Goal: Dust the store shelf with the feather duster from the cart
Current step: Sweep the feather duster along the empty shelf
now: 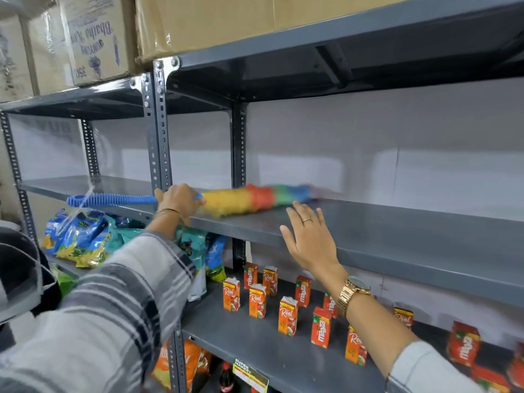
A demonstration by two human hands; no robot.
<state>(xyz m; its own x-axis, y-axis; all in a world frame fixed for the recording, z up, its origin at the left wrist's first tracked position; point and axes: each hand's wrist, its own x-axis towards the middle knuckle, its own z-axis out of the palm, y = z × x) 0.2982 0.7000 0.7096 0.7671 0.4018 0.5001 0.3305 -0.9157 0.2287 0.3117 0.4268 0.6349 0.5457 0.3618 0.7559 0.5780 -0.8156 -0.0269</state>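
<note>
A rainbow-coloured feather duster (255,198) lies blurred across the grey metal shelf (397,231), its head pointing right toward the back wall. Its blue ribbed handle (113,199) sticks out to the left past the upright post. My left hand (178,201) is closed around the handle where it meets the duster head. My right hand (310,239) rests flat on the shelf's front edge with fingers spread and holds nothing. It wears a ring and a gold watch.
Cardboard boxes (96,38) sit on the top shelf. Several orange and red juice cartons (287,316) stand on the shelf below. Blue and yellow snack bags (82,236) fill the lower left shelf. Slotted grey posts (160,131) divide the bays.
</note>
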